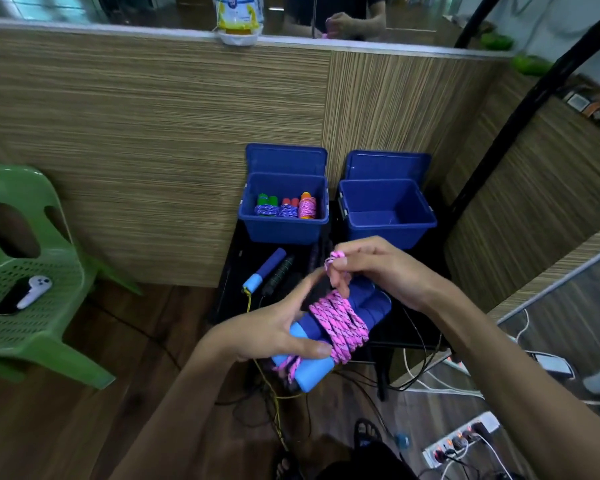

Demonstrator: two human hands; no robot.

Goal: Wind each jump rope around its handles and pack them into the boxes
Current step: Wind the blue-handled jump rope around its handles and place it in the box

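While our left hand (278, 327) grips the blue handles (312, 341), our right hand (371, 268) pinches the pink rope (340, 323) end above them.

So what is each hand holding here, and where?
Left hand grips the handles at the pale-blue ends; right hand pinches the pink rope near its loose end.

You can read no text here; the label on the upturned bottle (238, 12) on the ledge is too blurred.

A dark table (238, 258) bears 2 blue boxes (284, 230) and loose ropes (269, 271).
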